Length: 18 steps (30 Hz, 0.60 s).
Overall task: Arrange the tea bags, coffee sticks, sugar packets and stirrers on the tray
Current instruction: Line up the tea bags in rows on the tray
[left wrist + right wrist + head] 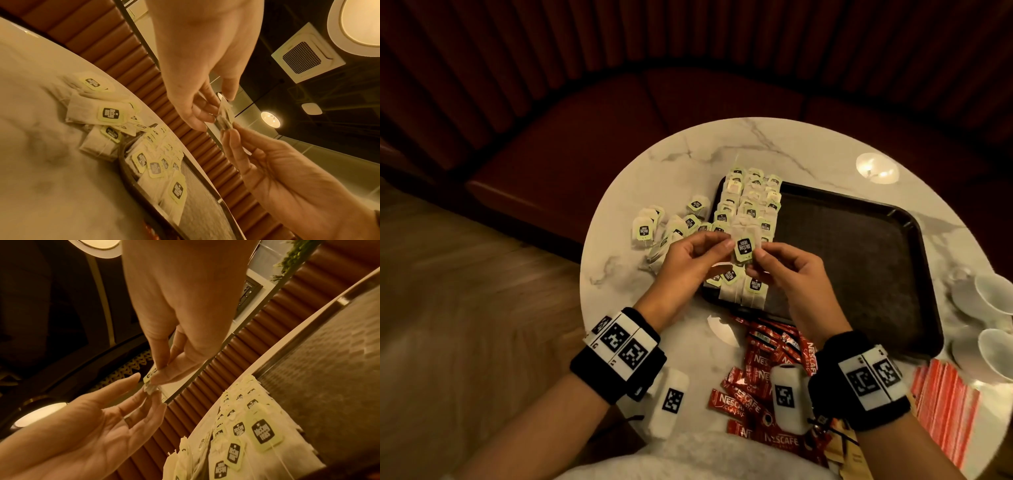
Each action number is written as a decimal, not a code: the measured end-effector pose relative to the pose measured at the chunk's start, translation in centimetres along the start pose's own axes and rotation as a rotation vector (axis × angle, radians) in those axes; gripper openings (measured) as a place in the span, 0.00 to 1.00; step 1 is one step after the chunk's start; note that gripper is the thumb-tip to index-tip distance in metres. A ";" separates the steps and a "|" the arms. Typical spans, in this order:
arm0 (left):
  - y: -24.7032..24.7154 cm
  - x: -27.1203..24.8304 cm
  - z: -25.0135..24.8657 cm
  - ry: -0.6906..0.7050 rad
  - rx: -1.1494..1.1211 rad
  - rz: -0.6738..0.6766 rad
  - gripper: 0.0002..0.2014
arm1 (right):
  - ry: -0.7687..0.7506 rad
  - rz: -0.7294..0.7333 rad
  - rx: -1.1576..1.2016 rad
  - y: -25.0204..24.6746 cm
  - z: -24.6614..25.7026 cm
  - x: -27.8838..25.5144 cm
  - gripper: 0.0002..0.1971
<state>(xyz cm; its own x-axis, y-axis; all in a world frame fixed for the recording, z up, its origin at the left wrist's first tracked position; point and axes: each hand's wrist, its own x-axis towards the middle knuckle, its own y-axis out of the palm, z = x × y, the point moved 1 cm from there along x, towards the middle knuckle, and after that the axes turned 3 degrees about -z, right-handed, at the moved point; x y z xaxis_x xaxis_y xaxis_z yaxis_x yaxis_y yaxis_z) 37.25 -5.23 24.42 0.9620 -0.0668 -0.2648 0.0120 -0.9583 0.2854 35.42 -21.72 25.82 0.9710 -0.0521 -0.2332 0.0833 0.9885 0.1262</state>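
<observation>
Marble table (688, 154), tea bag (743, 244) pinched between left hand (685, 262) and right hand (787, 270), above tray (859, 240)

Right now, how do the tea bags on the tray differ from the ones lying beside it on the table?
The tea bags on the tray lie in neat overlapping rows along its left side; the tea bags on the table sit in a loose, jumbled heap. The tray group looks larger. Both kinds carry the same pale green tag with a dark logo.

Desk (688, 150): polished veined marble, glossy. Tray (859, 246): dark plastic, matt, finely textured bed. Tea bags (748, 202): thin fibrous paper, card tags. Coffee sticks (736, 401): shiny red foil. Bench (585, 120): ribbed leather-like upholstery.
</observation>
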 end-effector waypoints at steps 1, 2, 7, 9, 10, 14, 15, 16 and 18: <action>0.0 0.1 0.1 -0.001 0.014 -0.007 0.08 | 0.014 -0.005 0.012 0.0 -0.1 0.1 0.07; 0.0 0.2 0.3 0.001 0.029 -0.016 0.08 | 0.025 -0.005 0.021 0.0 -0.1 0.3 0.07; 0.1 1.1 0.6 0.017 0.098 -0.050 0.07 | 0.030 0.003 -0.002 -0.3 -0.1 1.1 0.06; 0.0 1.5 0.6 0.025 0.125 -0.050 0.09 | 0.041 -0.039 -0.036 -1.1 0.1 2.2 0.06; -0.1 1.6 0.5 0.020 0.133 -0.053 0.09 | 0.048 -0.086 -0.038 -1.9 0.2 3.2 0.06; -1.7 2.3 0.8 -0.017 0.201 -0.099 0.09 | 0.067 -0.332 -0.066 -6.5 -0.4 9.7 0.05; -2.2 2.5 1.0 -0.017 0.228 -0.117 0.09 | 0.077 -0.382 -0.089 -7.5 -0.6 11.4 0.07; -2.8 2.7 1.1 -0.011 0.256 -0.138 0.07 | 0.090 -0.421 -0.112 -8.4 -0.9 13.0 0.08; -3.8 3.1 1.3 0.012 0.300 -0.197 0.05 | 0.114 -0.457 -0.168 -9.5 -1.4 15.8 0.09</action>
<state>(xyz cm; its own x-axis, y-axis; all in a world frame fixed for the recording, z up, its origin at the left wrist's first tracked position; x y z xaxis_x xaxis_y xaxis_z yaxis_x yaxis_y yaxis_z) 39.79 -2.15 21.30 0.9524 0.1288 -0.2764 0.1185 -0.9915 -0.0539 49.62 -31.70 19.64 0.8123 -0.4786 -0.3333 0.4481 0.8779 -0.1685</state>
